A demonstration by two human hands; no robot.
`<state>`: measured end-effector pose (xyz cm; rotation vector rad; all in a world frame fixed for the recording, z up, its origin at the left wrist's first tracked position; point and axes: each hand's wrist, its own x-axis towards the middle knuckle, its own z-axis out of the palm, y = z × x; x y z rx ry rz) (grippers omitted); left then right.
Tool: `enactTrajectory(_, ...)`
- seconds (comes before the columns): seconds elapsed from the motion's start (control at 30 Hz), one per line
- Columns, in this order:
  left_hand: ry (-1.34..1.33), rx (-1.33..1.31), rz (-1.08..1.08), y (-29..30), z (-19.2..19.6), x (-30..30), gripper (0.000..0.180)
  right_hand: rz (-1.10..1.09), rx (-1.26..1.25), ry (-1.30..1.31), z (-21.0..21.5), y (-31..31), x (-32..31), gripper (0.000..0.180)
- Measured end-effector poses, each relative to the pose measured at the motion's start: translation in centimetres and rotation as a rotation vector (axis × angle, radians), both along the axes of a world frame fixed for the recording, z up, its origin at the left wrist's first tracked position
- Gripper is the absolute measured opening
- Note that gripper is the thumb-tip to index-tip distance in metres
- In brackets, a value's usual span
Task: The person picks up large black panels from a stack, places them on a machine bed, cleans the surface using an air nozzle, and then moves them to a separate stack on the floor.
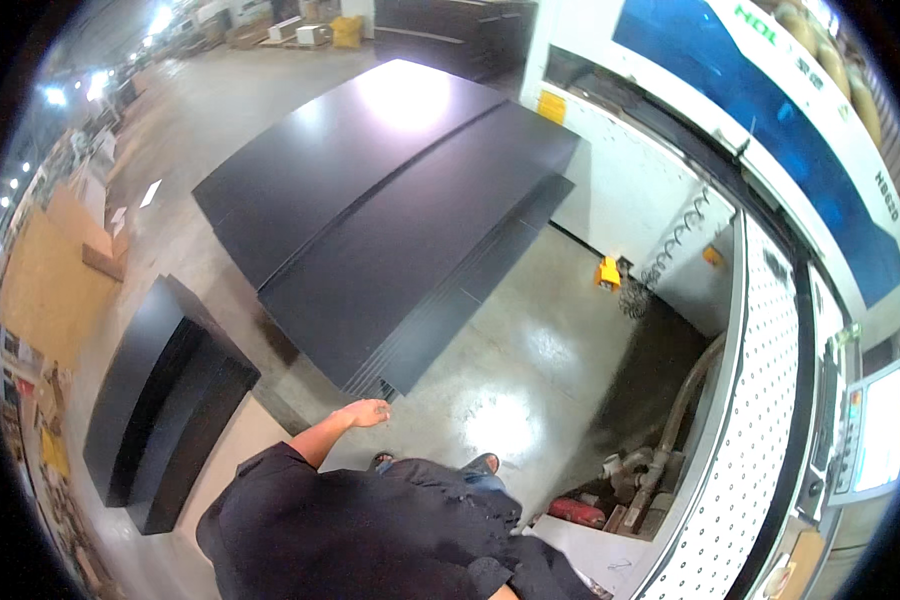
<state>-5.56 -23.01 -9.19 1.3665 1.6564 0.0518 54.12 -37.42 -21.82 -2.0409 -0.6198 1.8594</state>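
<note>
My left hand hangs over the floor just short of the near corner of a large stack of black panels. Its fingers look loosely bent and apart, and I see nothing held in them. Whether a fingertip touches the panel corner is hard to tell. The stacked panels lie flat in overlapping, stepped layers, with light glaring off the far end. Of my right arm only a sleeve end and a bit of skin show at the lower edge; the hand itself is out of sight.
Black panel stacks stand at left beside a tan board. To the right runs a machine with a white dotted table, a blue-and-white housing and a screen. A yellow foot pedal and a coiled cable are near it.
</note>
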Motion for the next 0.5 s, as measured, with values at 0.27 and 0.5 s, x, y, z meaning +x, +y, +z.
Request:
enactTrajectory(0.27,0.409,0.405,0.717,2.4,2.5,3.7,0.025,0.220,0.636,0.014,-0.8,18.0,7.5,0.015)
enactTrajectory(0.5,0.603,0.363,1.180,3.0,3.0,4.3,0.025,-0.298,0.245,0.045,4.2,41.1,7.2,0.031)
